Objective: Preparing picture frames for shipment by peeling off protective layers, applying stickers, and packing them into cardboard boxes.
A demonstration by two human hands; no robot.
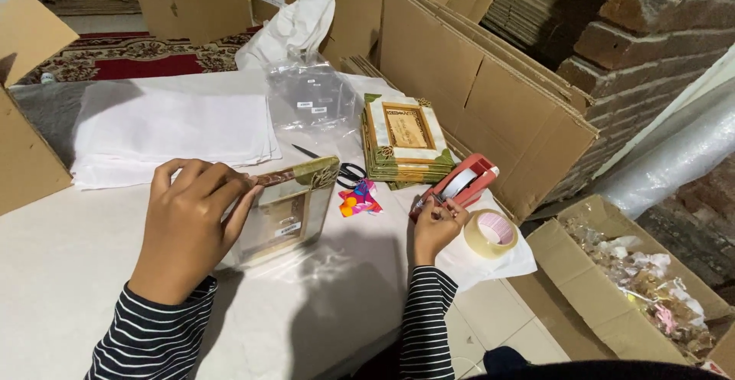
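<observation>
Sleeves: striped, both forearms reaching up from the bottom edge as I watch.
Left hand (187,223): palm down, grip closed over the top edge of a wrapped picture frame (285,213) tilted on the table (69,257).
Right hand (436,227): grip pinched at the mouth of the red tape dispenser (459,185); I cannot tell if tape is caught.
Hidden: frame's left side under the fingers.
Nearby: tape roll (490,233) just beside the right hand; scissors (348,171), stacked frames (404,141) beyond.
Edges: table's right edge close by the right wrist; open carton (635,273) below.
</observation>
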